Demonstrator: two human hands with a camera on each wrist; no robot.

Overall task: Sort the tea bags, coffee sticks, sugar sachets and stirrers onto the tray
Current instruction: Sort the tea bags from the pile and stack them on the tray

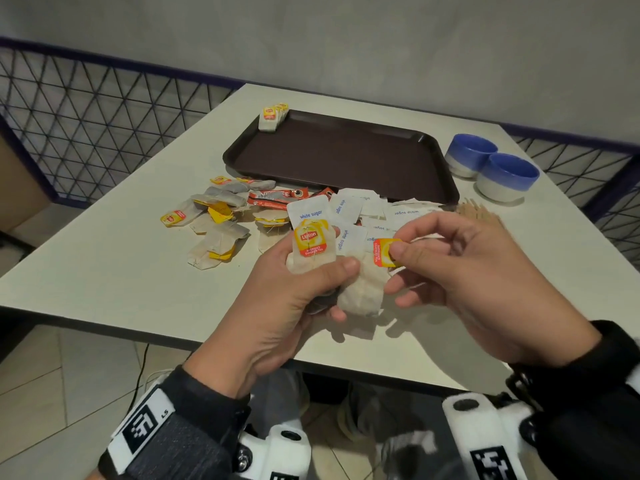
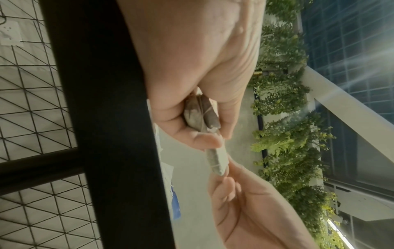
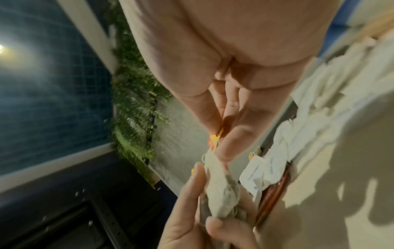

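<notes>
My left hand (image 1: 304,278) grips a small bundle of tea bags (image 1: 313,249) above the table's near edge, a yellow-red tag facing up. My right hand (image 1: 408,258) pinches the yellow tag (image 1: 382,251) of another tea bag (image 1: 362,289) that hangs between both hands. The left wrist view shows the bundled tea bags (image 2: 201,114) inside my left hand (image 2: 192,94). The right wrist view shows the tag (image 3: 215,139) between my right thumb and forefinger. A dark brown tray (image 1: 346,157) holds a row of tea bags (image 1: 272,117) at its far left corner.
Loose tea bags (image 1: 214,216), red coffee sticks (image 1: 277,197) and white sugar sachets (image 1: 374,211) lie mixed in front of the tray. Wooden stirrers (image 1: 476,211) lie to the right. Two blue-and-white bowls (image 1: 491,168) stand beside the tray. A wire fence runs behind the table.
</notes>
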